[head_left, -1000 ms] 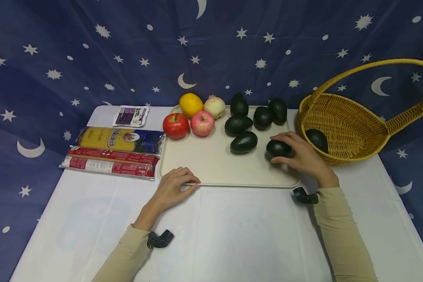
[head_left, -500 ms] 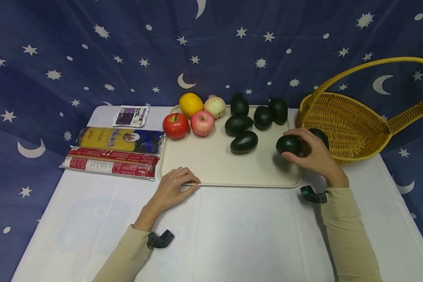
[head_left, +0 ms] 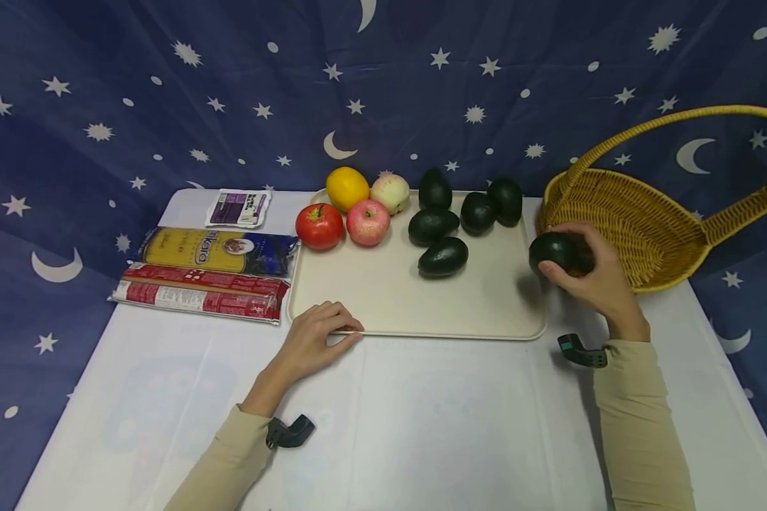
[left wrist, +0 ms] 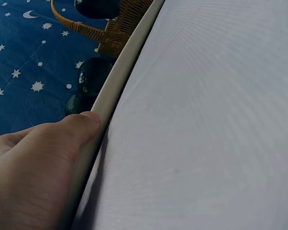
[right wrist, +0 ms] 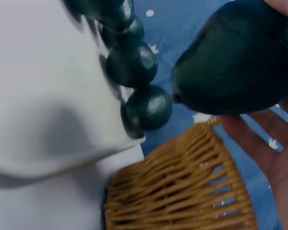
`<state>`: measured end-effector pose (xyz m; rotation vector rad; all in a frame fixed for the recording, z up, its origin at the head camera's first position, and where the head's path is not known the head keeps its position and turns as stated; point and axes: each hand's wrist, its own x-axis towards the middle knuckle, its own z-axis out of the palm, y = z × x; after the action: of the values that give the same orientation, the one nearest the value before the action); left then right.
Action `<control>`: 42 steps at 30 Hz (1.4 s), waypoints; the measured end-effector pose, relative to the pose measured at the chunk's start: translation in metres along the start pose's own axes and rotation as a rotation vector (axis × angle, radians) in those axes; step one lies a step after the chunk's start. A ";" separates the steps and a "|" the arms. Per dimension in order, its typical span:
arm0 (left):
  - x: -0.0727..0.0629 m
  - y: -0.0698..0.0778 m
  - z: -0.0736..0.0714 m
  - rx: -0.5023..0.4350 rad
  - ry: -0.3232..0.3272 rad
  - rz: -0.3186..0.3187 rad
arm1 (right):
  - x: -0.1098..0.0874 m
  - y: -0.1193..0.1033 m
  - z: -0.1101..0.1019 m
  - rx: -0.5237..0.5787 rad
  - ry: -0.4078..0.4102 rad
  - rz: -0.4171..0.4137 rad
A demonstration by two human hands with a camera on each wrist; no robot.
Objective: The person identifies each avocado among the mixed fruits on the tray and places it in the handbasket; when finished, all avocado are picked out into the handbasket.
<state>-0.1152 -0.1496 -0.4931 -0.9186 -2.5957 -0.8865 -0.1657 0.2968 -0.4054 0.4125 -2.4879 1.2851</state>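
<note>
In the head view, my right hand (head_left: 601, 273) grips a dark green avocado (head_left: 550, 252) by its side, raised over the left rim of the wicker basket (head_left: 652, 234). The right wrist view shows this avocado (right wrist: 235, 62) large between thumb and fingers, above the woven wall. A dark patch behind the hand seems to be another avocado in the basket, mostly hidden. My left hand (head_left: 313, 341) holds the front rim of the cream tray (head_left: 415, 312), thumb along the edge. Several more avocados (head_left: 443, 257) lie at the tray's back right.
A tomato (head_left: 319, 227), an orange-yellow fruit (head_left: 347, 189), a pink apple (head_left: 368, 223) and a pale round fruit (head_left: 390, 193) sit at the tray's back left. Left of it lie a yellow-blue packet (head_left: 217, 250), a red packet (head_left: 198, 292) and a small purple-white packet (head_left: 238, 209). The basket's tall handle (head_left: 677, 113) arches above it.
My right hand has lifted the avocado off the tray and carried it right, to the basket's rim. My left hand has stayed at the tray's front edge.
</note>
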 end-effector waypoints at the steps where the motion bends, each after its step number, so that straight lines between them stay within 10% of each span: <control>1: 0.000 0.000 0.000 0.000 0.000 0.000 | 0.000 0.001 -0.001 0.004 0.014 0.017; 14: 0.001 0.000 -0.002 -0.002 0.007 0.013 | 0.000 0.002 -0.021 0.090 0.242 -0.034; 22: 0.001 0.000 -0.003 -0.008 -0.021 -0.011 | -0.003 0.021 -0.041 -0.033 0.367 0.217; 32: 0.002 0.000 -0.002 -0.010 -0.022 -0.014 | -0.010 0.048 -0.059 -0.277 0.331 0.384; 42: 0.000 0.001 0.000 -0.006 -0.037 -0.030 | -0.015 0.053 -0.070 -0.401 0.074 0.571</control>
<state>-0.1143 -0.1491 -0.4921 -0.9083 -2.6458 -0.8931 -0.1626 0.3852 -0.4120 -0.4619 -2.8065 0.8952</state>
